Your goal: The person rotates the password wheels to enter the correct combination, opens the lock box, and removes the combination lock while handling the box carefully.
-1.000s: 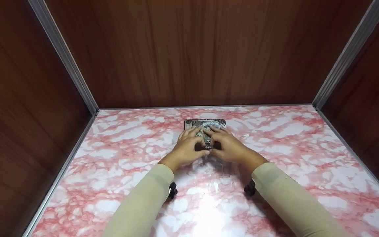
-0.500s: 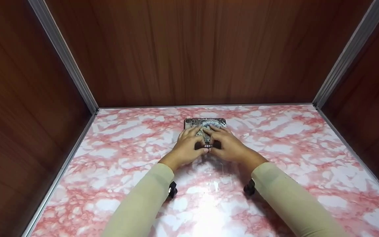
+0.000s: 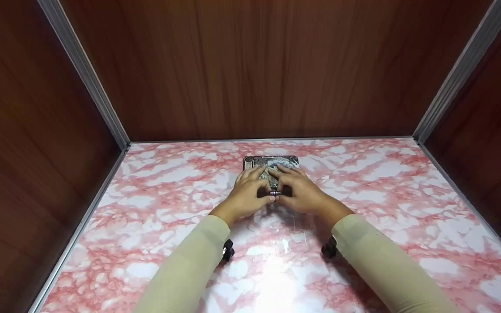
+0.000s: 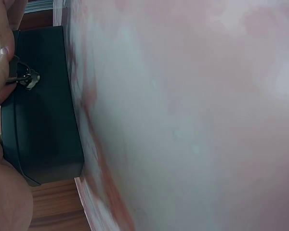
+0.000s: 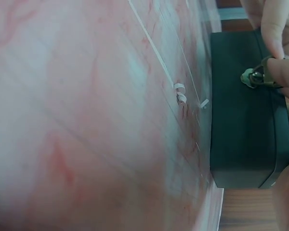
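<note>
Your left hand (image 3: pixel 245 195) and right hand (image 3: pixel 303 194) are bending inward, some fingers resting on the lid (image 3: pixel 278 161), thumbs meeting and apparently pinching the small metal clasp (image 5: pixel 259 78). The dark green box (image 4: pixel 47 118) is sitting on the table (image 3: pixel 137 271), near the back wall (image 3: pixel 250 69). With both hands crowding and partly hiding that clasp, you may be risking a slipping pinch, and pulling too hard could be dragging or tipping the box.

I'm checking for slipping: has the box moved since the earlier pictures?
No: in the head view, the box keeps its place relative to the back panel, with no visible shift sideways, nearer or farther.
</note>
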Motion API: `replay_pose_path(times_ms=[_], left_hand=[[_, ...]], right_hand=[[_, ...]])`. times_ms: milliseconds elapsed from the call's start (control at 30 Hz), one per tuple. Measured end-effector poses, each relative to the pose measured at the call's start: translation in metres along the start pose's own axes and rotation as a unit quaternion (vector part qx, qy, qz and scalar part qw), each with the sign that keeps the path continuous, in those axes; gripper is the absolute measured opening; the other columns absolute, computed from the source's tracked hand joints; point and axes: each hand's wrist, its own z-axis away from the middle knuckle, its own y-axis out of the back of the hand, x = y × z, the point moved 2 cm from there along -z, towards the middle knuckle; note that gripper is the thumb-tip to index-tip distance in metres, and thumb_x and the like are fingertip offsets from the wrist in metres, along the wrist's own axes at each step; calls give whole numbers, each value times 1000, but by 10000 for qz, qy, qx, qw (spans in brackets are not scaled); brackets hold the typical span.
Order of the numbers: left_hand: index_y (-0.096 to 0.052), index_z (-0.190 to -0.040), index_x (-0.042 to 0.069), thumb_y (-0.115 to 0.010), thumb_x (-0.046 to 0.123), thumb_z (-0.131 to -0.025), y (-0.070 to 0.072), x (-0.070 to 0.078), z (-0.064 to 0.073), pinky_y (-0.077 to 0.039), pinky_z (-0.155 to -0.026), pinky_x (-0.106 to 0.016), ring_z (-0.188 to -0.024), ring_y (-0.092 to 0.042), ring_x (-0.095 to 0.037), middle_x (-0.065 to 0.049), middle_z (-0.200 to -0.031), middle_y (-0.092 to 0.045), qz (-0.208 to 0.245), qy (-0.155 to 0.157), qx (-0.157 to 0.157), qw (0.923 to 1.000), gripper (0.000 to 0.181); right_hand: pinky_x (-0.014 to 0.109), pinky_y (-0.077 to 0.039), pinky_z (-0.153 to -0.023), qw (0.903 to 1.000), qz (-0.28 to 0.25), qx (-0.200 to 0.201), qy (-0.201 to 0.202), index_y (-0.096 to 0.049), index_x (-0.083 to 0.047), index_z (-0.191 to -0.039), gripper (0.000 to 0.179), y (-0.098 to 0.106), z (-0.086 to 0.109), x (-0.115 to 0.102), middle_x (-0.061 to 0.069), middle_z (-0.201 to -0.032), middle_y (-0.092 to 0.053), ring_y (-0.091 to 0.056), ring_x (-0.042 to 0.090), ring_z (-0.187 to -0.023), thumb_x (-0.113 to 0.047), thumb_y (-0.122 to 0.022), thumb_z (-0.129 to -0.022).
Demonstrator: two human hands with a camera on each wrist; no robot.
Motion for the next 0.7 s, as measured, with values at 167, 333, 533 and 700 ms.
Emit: replay_pose_path(times_ms=[167,333,533,700], left_hand=[[-73,-103,21,-80,41,-103,0,1,0,-5,-147,-58,-178,-19,-35,-8,-189,-32,44,30,35,10000,21],[-73,-103,21,-79,41,-104,1,2,1,-5,-147,-58,-178,-20,-36,-7,-189,-32,51,18,54,10000,20],[-72,-103,21,-78,41,-106,2,3,2,-5,-147,-59,-178,-19,-36,-8,-189,-31,62,29,52,10000,21],[-72,-103,21,-77,44,-106,1,3,2,-4,-147,-59,-179,-18,-35,-7,-190,-29,77,72,15,9999,24]], right_hand=[[81,-17,-138,10000,23,8,-49,-66,-15,-93,25,0,-1,0,8,-176,-52,-38,46,-170,-28,-86,-98],[81,-18,-138,10000,10,45,-35,-66,-14,-93,25,-1,-1,0,10,-176,-52,-39,47,-170,-28,-87,-98],[80,-18,-138,10000,-30,70,-36,-66,-13,-94,24,0,0,0,11,-175,-52,-39,47,-169,-26,-86,-98],[80,-16,-139,9999,-15,58,-85,-66,-14,-93,24,0,0,-1,10,-176,-52,-39,46,-170,-26,-86,-98]])
